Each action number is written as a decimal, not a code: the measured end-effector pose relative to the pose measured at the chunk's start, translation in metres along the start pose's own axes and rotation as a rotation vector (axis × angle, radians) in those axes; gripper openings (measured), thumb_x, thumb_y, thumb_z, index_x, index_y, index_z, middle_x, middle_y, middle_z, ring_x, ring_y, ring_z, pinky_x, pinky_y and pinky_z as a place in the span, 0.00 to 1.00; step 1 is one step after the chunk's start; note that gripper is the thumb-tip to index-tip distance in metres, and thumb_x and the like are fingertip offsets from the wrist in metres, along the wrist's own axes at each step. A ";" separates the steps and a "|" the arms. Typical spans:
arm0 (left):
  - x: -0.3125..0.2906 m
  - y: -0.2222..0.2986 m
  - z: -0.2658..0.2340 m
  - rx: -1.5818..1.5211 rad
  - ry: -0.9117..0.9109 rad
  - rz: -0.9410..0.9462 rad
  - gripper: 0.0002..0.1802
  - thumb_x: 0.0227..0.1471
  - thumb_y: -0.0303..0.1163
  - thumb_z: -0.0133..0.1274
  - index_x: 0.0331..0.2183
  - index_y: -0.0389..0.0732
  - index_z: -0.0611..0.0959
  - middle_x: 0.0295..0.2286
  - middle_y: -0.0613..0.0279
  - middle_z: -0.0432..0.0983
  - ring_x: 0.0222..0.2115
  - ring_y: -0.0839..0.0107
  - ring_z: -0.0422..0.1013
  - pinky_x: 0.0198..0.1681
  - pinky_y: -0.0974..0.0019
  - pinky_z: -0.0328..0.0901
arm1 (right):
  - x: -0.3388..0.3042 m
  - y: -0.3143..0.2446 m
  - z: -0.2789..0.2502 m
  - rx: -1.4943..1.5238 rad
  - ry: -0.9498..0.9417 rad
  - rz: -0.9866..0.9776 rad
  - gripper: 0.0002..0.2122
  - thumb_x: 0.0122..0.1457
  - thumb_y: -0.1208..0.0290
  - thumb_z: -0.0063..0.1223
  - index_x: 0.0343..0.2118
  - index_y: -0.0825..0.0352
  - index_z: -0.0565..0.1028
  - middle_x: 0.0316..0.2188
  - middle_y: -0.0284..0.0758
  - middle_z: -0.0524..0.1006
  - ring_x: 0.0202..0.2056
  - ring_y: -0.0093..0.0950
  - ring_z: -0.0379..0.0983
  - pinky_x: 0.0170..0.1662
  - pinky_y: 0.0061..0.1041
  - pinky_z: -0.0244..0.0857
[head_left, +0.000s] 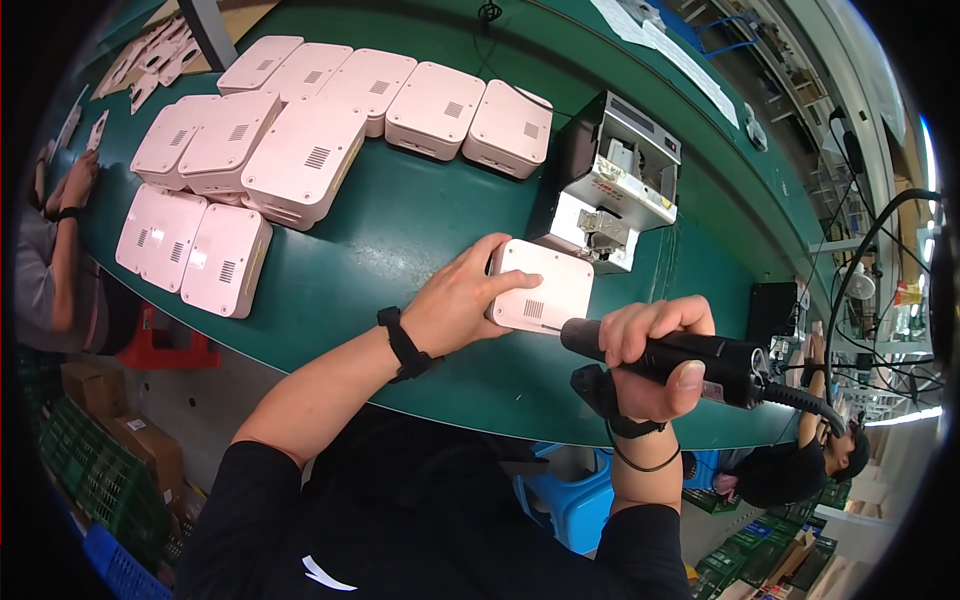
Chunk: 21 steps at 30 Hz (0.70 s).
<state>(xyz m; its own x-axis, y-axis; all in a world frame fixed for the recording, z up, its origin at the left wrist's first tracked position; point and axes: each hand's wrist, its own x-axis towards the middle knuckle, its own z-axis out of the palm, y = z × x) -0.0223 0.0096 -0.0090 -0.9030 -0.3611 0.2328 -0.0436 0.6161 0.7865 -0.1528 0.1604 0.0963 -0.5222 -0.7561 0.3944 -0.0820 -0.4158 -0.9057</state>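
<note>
My left hand grips the left side of a pale, rounded plastic box lying on the green bench, one finger stretched across its top. The box has a small vent grille and corner holes. In my right hand is a black corded electric screwdriver, fingers wrapped round its body. Its thin bit points left and reaches the box's near edge, by a corner; whether it sits in a screw hole I cannot tell. Just beyond the box stands a black and silver screw feeder.
Several like boxes stand in rows and stacks, one stack at the left. The screwdriver's cable runs off right. A co-worker's hand handles a pale part at far left; another person sits at right. A blue stool is below the bench.
</note>
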 end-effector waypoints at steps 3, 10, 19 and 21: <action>0.001 0.004 -0.003 0.015 -0.008 0.001 0.34 0.34 0.29 0.69 0.48 0.54 0.78 0.53 0.50 0.60 0.51 0.52 0.66 0.51 0.57 0.68 | 0.009 -0.009 -0.001 0.033 0.020 -0.049 0.23 0.57 0.45 0.50 0.34 0.65 0.64 0.17 0.32 0.67 0.16 0.24 0.64 0.23 0.27 0.62; 0.003 0.010 0.006 0.038 -0.012 0.024 0.34 0.35 0.31 0.69 0.48 0.54 0.78 0.51 0.52 0.61 0.51 0.53 0.66 0.51 0.56 0.68 | 0.075 -0.007 -0.029 -0.028 0.197 -0.217 0.18 0.63 0.51 0.43 0.36 0.65 0.67 0.17 0.32 0.67 0.16 0.25 0.63 0.25 0.28 0.61; 0.004 0.010 0.011 0.041 -0.026 0.004 0.34 0.35 0.33 0.69 0.49 0.56 0.78 0.52 0.52 0.60 0.50 0.52 0.67 0.50 0.55 0.69 | 0.053 -0.020 -0.014 0.116 0.111 -0.026 0.20 0.62 0.49 0.44 0.35 0.65 0.66 0.18 0.33 0.67 0.17 0.25 0.63 0.26 0.28 0.62; 0.003 0.006 0.012 0.045 -0.013 0.020 0.32 0.37 0.36 0.68 0.49 0.59 0.78 0.54 0.52 0.59 0.48 0.51 0.69 0.49 0.54 0.69 | 0.038 -0.030 0.003 0.139 0.070 -0.011 0.20 0.60 0.49 0.49 0.36 0.66 0.65 0.18 0.33 0.67 0.18 0.25 0.64 0.27 0.29 0.63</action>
<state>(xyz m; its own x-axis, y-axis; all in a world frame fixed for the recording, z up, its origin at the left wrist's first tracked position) -0.0307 0.0208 -0.0105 -0.9095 -0.3392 0.2402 -0.0445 0.6542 0.7550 -0.1676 0.1427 0.1386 -0.5803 -0.7160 0.3880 0.0279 -0.4936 -0.8692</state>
